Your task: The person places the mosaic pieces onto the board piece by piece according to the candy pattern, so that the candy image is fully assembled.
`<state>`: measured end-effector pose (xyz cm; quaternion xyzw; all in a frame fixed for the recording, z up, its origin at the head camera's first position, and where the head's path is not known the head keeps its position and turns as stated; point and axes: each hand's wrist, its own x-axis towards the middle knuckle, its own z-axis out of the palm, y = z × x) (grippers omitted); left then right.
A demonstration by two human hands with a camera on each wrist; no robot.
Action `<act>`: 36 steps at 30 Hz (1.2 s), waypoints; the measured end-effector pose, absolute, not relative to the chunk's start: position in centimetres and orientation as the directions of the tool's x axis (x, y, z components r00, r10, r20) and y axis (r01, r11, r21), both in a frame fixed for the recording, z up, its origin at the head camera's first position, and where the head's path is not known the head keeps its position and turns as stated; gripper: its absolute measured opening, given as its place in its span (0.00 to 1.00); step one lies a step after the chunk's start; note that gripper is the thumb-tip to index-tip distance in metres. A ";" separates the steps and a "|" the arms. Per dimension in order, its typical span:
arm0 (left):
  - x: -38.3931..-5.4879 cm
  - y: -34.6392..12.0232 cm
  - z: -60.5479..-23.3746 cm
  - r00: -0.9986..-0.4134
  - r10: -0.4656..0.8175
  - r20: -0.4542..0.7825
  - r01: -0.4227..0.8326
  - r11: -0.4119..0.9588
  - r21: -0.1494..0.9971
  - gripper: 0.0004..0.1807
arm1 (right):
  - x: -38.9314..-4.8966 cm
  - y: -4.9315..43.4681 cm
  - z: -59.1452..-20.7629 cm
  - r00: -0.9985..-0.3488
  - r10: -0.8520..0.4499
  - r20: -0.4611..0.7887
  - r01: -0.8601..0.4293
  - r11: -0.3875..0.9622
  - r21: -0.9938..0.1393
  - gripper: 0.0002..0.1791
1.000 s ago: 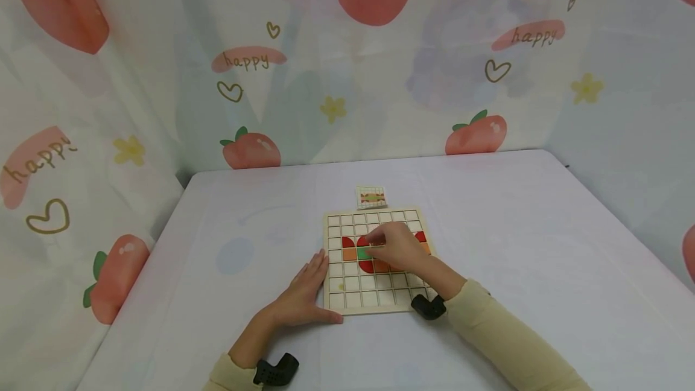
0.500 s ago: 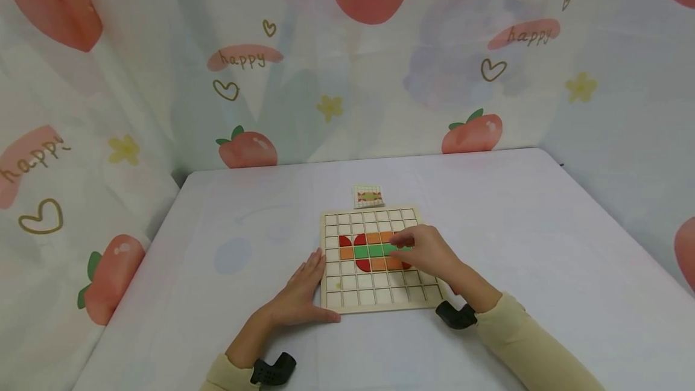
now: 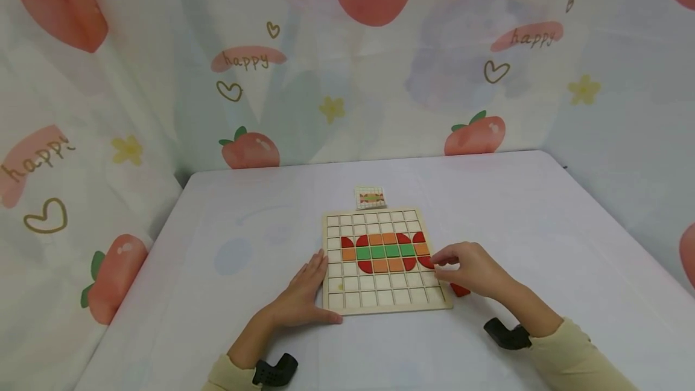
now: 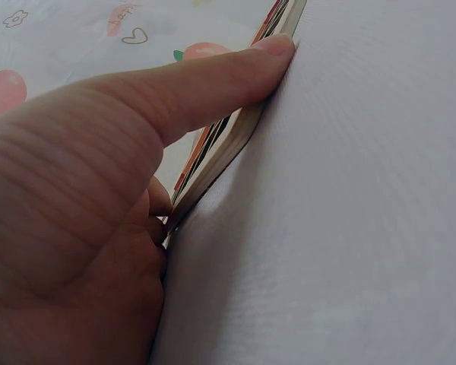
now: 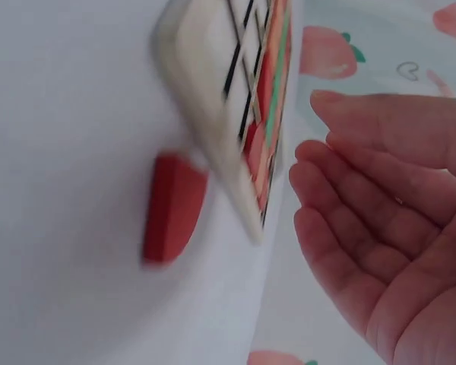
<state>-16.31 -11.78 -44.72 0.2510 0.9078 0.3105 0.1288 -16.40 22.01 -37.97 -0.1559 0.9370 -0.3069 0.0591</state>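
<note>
A square wooden grid board (image 3: 385,299) lies on the table. Across its middle sit a row of green squares (image 3: 385,251), orange squares (image 3: 381,265) and red round-edged pieces (image 3: 365,267). My left hand (image 3: 298,300) rests along the board's left edge, fingers stretched out and thumb (image 4: 235,84) against the front edge. At the right edge, my right hand (image 3: 472,269) hovers by a red piece (image 3: 426,262) in the grid; the right wrist view shows relaxed fingers with nothing between them. Below that hand, a loose red block (image 5: 175,209) lies on the table beside the board.
A small pattern card (image 3: 371,198) lies just behind the board, printed with a similar coloured design on a grid. White cloth covers the table (image 3: 244,222). A printed curtain (image 3: 380,89) hangs along the back and left side.
My right hand has moved from over the board's middle to its right edge, uncovering the green row and the red and orange pieces. My left hand has stayed at the left edge.
</note>
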 end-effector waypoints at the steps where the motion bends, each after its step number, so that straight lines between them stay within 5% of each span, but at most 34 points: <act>1: -16.3 -11.8 -44.7 -0.841 0.536 -0.078 0.376 0.681 0.628 0.65 | -16.3 22.4 -38.0 -0.942 -0.335 -0.026 -0.257 0.770 -0.585 0.11; 18: -16.4 -11.8 -44.9 -0.839 0.538 -0.078 0.382 0.686 0.620 0.65 | -15.7 26.0 -39.3 -0.874 -0.477 -0.091 -0.345 0.741 -0.577 0.14; 36: -16.2 -12.0 -44.9 -0.833 0.550 -0.057 0.397 0.668 0.630 0.65 | -15.9 26.1 -40.3 -0.935 -0.353 -0.032 -0.269 0.765 -0.585 0.13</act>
